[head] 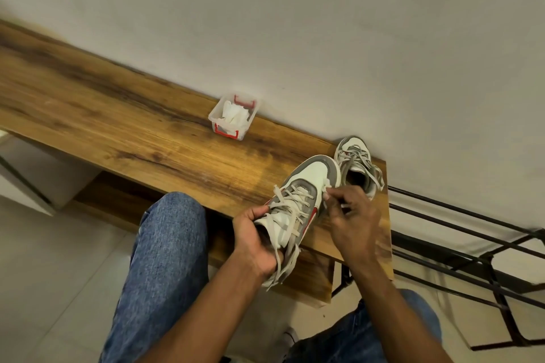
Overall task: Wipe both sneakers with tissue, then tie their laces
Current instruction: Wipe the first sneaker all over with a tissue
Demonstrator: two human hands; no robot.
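L hand [253,240] gripped near sneaker [298,200] at collar; R hand [352,221] pinched tissue [326,189] vs its side, frame ctr-right.
Laces [284,262] hung loose; 2nd sneaker [358,165] just behind on bench [118,127]; tissue tub [233,116] farther back by wall.

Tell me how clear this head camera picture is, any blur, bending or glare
Head view: wide-angle bending tilts and curves the wooden bench and metal rack; the right hand, pinching a tissue against the near sneaker, is motion-blurred; the left hand is sharper; soft warm light, faint sheen on the bench, no harsh glare.
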